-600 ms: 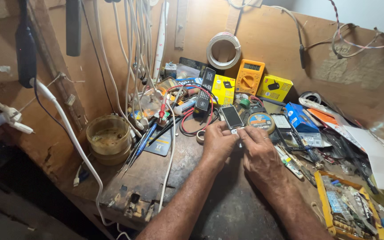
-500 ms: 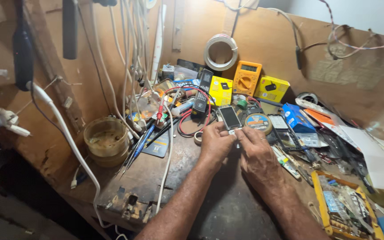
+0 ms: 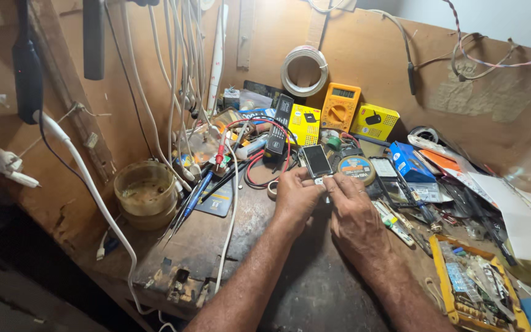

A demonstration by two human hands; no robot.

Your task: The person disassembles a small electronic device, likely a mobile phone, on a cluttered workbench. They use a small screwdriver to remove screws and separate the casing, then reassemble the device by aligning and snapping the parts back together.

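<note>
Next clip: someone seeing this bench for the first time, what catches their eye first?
Most likely the two hands at the centre of the cluttered workbench: the left hand and right hand meet on a small dark screen part, held tilted up. Behind them an orange multimeter and a yellow box lean against the back board, under a white wire coil. At the left stands a grimy round tub.

You are wearing the only camera on your head, and it is looking down and forward over the wooden workbench [image 3: 314,289] at close range. It is facing the brown back wall [image 3: 376,67] rising behind the workbench. Your forearms are entering from the bottom edge, above the workbench. No second view is sharing any part of this scene.
</note>
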